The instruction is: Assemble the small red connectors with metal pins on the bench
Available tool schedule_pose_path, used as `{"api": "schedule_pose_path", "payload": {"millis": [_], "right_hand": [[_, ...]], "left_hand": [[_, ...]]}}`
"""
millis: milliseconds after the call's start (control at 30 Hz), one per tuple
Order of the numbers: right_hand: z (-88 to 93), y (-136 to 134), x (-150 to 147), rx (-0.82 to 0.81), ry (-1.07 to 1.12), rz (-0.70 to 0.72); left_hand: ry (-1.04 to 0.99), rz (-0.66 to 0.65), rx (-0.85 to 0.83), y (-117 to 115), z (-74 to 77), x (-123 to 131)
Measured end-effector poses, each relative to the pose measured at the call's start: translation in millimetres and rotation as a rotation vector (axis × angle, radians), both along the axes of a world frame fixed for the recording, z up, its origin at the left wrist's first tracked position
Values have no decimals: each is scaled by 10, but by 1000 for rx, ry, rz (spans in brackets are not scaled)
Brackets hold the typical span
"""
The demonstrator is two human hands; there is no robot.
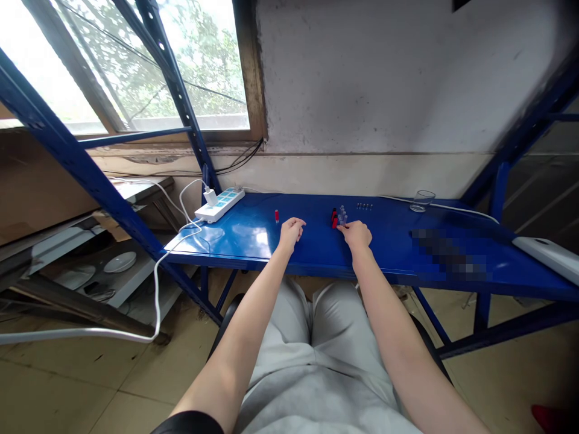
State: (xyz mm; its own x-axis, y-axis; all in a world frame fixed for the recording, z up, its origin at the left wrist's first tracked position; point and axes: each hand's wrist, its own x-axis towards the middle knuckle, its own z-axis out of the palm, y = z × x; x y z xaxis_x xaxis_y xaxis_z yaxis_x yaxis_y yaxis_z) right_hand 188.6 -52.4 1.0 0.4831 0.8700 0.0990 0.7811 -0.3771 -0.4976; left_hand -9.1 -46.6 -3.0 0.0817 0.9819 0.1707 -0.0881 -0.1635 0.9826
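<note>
My left hand hovers over or rests on the blue table, its fingers loosely curled and one fingertip pointing right. Nothing shows in it. To its upper left, a small tube with a red top and pale lower end stands upright. My right hand has its thumb and fingers pinched at the near edge of a cluster of small pieces. In that cluster, red and black pieces sit on the left and clear purplish ones on the right. What the pinch holds, if anything, is too small to tell.
Several tiny metallic pieces line up behind my right hand. A clear glass stands farther right, near a blurred dark object and a white device. A white power strip with cables lies at the table's left end.
</note>
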Motion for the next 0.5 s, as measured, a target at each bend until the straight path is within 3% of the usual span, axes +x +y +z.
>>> {"api": "schedule_pose_path", "payload": {"millis": [333,500], "right_hand": [[4,-8,0,35,-13,18],[2,-34,-3,32,-10,31]], "left_hand": [[5,15,0,-13,-3,-4],[17,96,57,-13,-12,15]]}}
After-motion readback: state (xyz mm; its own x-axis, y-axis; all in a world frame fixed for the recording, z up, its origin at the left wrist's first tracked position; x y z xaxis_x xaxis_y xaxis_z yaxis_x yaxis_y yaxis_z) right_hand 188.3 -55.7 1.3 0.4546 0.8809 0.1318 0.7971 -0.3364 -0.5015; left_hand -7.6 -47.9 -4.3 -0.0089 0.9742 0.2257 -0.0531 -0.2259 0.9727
